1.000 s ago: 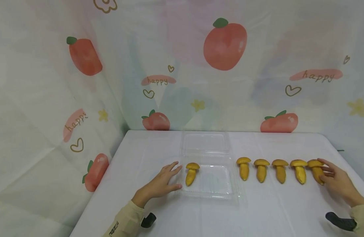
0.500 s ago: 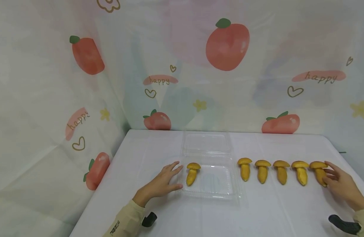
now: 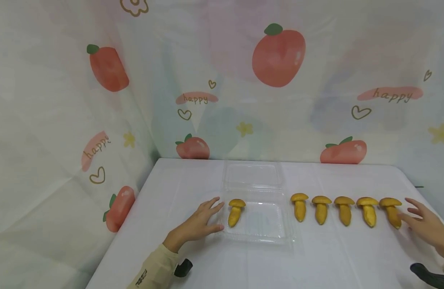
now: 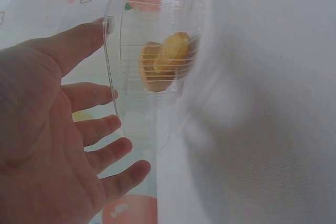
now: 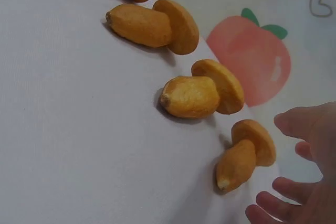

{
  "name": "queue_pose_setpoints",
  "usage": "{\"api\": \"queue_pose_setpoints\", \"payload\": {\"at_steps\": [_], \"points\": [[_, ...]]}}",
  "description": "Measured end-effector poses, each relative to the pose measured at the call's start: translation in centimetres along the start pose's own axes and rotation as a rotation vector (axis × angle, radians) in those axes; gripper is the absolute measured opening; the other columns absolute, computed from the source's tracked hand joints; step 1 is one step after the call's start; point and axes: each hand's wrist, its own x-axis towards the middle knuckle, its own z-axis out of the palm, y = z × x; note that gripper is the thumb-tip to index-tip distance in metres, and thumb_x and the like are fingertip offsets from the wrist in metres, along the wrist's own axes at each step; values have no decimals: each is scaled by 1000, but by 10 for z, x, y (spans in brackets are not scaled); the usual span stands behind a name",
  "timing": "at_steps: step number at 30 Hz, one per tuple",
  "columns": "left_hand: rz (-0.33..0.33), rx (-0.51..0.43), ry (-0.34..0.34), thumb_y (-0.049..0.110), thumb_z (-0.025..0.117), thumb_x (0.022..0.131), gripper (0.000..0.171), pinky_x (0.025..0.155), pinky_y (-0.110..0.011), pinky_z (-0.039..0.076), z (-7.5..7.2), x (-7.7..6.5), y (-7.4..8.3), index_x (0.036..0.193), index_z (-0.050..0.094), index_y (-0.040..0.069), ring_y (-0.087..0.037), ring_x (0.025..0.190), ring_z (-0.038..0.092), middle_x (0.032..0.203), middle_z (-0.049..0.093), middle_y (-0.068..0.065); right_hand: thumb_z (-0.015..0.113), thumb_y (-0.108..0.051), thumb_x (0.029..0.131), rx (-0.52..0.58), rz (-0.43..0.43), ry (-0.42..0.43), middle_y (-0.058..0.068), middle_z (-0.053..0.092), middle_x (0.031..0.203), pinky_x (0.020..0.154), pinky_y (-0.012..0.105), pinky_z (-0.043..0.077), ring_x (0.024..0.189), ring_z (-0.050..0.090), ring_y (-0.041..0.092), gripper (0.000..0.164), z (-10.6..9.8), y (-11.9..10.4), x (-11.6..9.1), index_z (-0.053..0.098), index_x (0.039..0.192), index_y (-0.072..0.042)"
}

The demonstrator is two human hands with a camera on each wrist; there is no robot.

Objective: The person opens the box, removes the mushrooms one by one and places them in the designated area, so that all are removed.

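A clear plastic clamshell box [image 3: 265, 222] lies with its lid folded back, and one yellow-brown mushroom [image 3: 235, 216] rests at the left inside it. My left hand [image 3: 194, 224] is at the box's left side with fingers spread; in the left wrist view the thumb and some fingertips are right at the clear rim [image 4: 112, 61]. To the right of the box, several similar mushrooms [image 3: 344, 212] form a row, caps toward the wall. My right hand [image 3: 426, 224] is just right of the row's last mushroom [image 3: 392, 214], fingers loosely extended and holding nothing.
The white-covered table [image 3: 214, 265] meets a fabric backdrop [image 3: 298, 108] printed with peaches and hearts. A black strap end [image 3: 183, 268] hangs by the left sleeve, and another black strap piece [image 3: 429, 276] is near the right wrist.
My right hand has drawn back to the right, its fingers coming away from the last mushroom in the row. The left hand holds its place beside the box. The view has shifted slightly.
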Motion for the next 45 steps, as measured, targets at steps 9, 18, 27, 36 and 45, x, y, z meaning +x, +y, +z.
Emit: {"api": "queue_pose_setpoints", "payload": {"at_steps": [9, 18, 27, 36, 45], "points": [[-13, 4, 0, 35, 69, 97, 74, 121, -60, 29, 0, 0, 1, 158, 35, 11, -39, 155, 21, 170, 21, -11, 40, -36, 109, -24, -69, 63, 52, 9, 148, 95, 80, 35, 127, 23, 71, 76, -9, -30, -17, 0, 155, 10], [-11, -5, -1, 36, 69, 97, 75, 121, -60, 30, 0, 0, 0, 158, 35, 11, -39, 154, 22, 169, 21, -11, 41, -23, 109, -61, -230, 92, 54, 20, 142, 86, 80, 39, 116, 30, 68, 65, -7, -62, -30, 12, 153, 14], [11, -5, 13, 37, 68, 97, 74, 119, -62, 31, 0, 0, -2, 158, 36, 11, -41, 154, 22, 169, 22, -12, 44, -25, 109, -44, -304, 27, 50, 27, 140, 79, 65, 52, 117, 32, 65, 65, 4, -89, -40, 15, 155, 11], [11, -15, 7, 38, 68, 97, 75, 120, -62, 30, 1, 0, -3, 158, 34, 11, -41, 154, 22, 169, 21, -13, 49, -23, 107, -17, -394, -17, 46, 34, 141, 86, 74, 45, 119, 38, 62, 62, 27, -115, -51, 22, 153, 9], [15, -35, 9, 34, 68, 97, 74, 119, -63, 30, -1, -2, 0, 158, 35, 8, -43, 153, 21, 169, 21, -15, 56, -20, 104, 5, -491, -9, 36, 48, 139, 86, 33, 54, 120, 46, 51, 57, 63, -136, -62, 34, 151, 4]]}}
